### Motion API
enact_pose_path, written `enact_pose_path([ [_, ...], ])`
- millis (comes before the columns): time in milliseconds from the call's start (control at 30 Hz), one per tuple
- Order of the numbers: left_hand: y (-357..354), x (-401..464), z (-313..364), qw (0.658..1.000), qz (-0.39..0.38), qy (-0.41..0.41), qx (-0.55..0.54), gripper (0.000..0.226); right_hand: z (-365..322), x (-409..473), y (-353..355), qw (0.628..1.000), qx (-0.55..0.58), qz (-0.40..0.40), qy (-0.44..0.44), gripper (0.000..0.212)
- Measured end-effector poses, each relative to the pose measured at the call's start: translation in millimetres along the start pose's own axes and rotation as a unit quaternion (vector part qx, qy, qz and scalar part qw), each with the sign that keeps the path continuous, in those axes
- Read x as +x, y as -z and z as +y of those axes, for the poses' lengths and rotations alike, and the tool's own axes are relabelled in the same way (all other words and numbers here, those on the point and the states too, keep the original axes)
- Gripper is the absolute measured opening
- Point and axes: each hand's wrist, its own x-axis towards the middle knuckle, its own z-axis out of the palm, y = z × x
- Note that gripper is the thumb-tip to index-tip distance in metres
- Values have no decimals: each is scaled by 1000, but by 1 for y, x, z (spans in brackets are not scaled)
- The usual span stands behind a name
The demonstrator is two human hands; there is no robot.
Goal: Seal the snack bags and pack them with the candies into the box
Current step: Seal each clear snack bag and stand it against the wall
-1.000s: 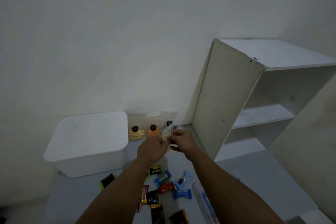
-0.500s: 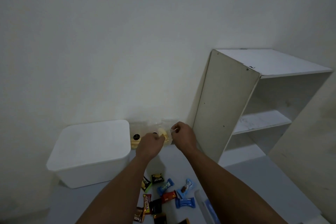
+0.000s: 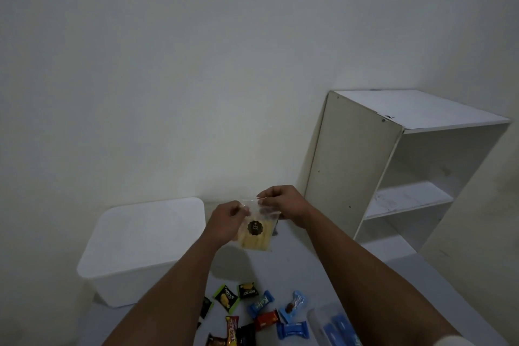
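**Snack bag held up by both hands above the table**

Head view. Held in the air over the table (image 3: 323, 270): one clear snack bag (image 3: 256, 230) with yellow pieces inside and a round black sticker on the front. Pinched at its top edge from two sides: on the left corner by the left hand (image 3: 226, 222), fingers curled on the plastic, and on the right part of the edge by the right hand (image 3: 283, 206), thumb and fingers closed on the strip. Hanging down between the two hands, a little tilted, not touching the table. Cannot tell whether the top strip is pressed closed already.

To the left, near the wall: the white box (image 3: 146, 247), standing on the table with its lid on. Close to the left forearm, but apart from the bag.

Lower, near the bottom edge: the candies (image 3: 257, 310), scattered on the table between the two forearms, in green-black, blue, red and dark wrappers, some touching each other. Just right of them, partly hidden under the right forearm, a clear container (image 3: 334, 327) with blue pieces inside.

To the right, against the wall: a white shelf unit (image 3: 393, 166), open side facing right.
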Motion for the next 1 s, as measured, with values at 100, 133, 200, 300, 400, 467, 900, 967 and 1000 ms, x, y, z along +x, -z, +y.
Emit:
enact_pose_path([
  [100,3,-1,1,1000,5,-11,1,31,-5,-4,-1,999,-41,-10,24,24],
  [133,3,0,0,1000,4,-7,-3,31,-6,-4,-2,997,-64,-12,36,27],
  [200,4,-1,-1,1000,-4,-5,-18,29,-5,-3,-4,991,-108,-11,72,26],
  [300,6,-3,3,998,-13,-4,-55,24,-3,-1,-5,988,-128,-7,88,19],
  [400,13,-4,14,996,-9,1,-89,23,-4,0,-4,988,-130,-22,83,18],
  [467,16,-3,19,997,-13,-15,-74,22,-4,1,-4,987,-133,-22,89,19],
  [900,19,0,27,998,-33,-50,-15,18,-6,-1,-3,985,-134,-39,106,12],
  [967,19,2,27,998,-23,-61,-5,18,-2,-1,-3,987,-118,-15,106,15],
  [1000,19,3,28,998,-18,-63,-5,17,-1,-1,-3,988,-110,-3,104,17],
])
